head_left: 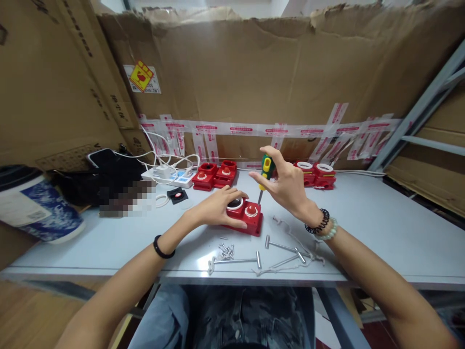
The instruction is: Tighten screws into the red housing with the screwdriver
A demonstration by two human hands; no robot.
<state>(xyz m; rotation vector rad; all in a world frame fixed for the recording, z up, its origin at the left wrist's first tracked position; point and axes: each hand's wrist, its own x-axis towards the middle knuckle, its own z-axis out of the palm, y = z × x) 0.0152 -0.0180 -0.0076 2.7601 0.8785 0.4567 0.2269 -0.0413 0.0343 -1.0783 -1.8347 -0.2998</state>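
Note:
A red housing with a white ring and a round red knob lies on the white table. My left hand is closed around its left part, thumb along the front side and fingers over the back. In my right hand is a green and yellow screwdriver, gripped by its handle. The shaft points down, its tip at the back right edge of the housing; whether it sits in a screw I cannot tell. Several loose screws and metal T-shaped rods with white string lie in front of the housing.
More red housings stand at the back, others at the back right. A power strip with white cables, a black pouch and a large cup are on the left. Cardboard walls the rear; a metal frame rises right.

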